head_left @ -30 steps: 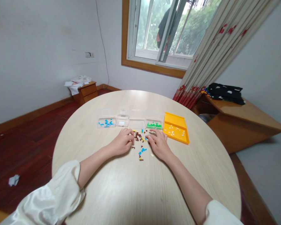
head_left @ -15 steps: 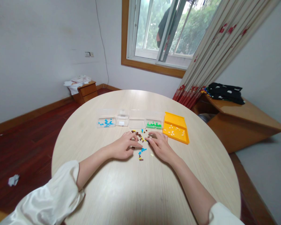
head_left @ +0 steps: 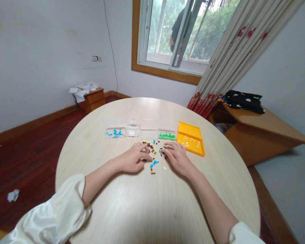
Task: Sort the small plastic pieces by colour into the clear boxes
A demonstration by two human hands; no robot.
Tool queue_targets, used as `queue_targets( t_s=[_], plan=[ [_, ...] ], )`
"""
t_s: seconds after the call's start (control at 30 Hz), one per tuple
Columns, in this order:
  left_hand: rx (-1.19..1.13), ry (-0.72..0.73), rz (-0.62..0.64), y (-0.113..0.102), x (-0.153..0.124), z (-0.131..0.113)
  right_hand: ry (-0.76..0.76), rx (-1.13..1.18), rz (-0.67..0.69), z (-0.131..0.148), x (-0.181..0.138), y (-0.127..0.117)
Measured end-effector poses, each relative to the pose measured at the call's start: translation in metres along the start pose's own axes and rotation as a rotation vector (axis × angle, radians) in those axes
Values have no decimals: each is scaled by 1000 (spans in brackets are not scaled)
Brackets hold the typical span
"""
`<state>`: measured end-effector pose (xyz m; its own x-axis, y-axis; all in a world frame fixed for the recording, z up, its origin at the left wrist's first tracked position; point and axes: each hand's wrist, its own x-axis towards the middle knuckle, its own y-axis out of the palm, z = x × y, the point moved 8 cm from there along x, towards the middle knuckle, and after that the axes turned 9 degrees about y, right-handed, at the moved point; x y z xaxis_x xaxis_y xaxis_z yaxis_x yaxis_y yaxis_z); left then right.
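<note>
Head view: nearest the person, a brown brick point(head_left: 153, 173) lies crosswise; just beyond, blue bricks point(head_left: 154, 163) slant away rightward. The left hand point(head_left: 135, 158) and right hand point(head_left: 178, 158) flank the brown heap point(head_left: 150, 146), thumbs and fingers apart. The right has just eased outward, baring a blue bit point(head_left: 160, 151), seemingly freeing it from the heap. Farther off stand clear boxes point(head_left: 148, 134)

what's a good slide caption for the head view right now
Left hand and right hand flank scattered coloured pieces on a round table, open boxes beyond.
</note>
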<state>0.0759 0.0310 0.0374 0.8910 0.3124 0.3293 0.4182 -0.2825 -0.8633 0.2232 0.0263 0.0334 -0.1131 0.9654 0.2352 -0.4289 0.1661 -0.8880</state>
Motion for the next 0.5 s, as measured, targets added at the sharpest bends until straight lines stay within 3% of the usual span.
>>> queue_targets(
  t_s=[0.3,0.5],
  plan=[
    [-3,2,-3,0,0,0,-52,-96,84,5,-4,8],
    [14,18,44,6,1,-2,-86,-194,180,24,-12,3]
  ],
)
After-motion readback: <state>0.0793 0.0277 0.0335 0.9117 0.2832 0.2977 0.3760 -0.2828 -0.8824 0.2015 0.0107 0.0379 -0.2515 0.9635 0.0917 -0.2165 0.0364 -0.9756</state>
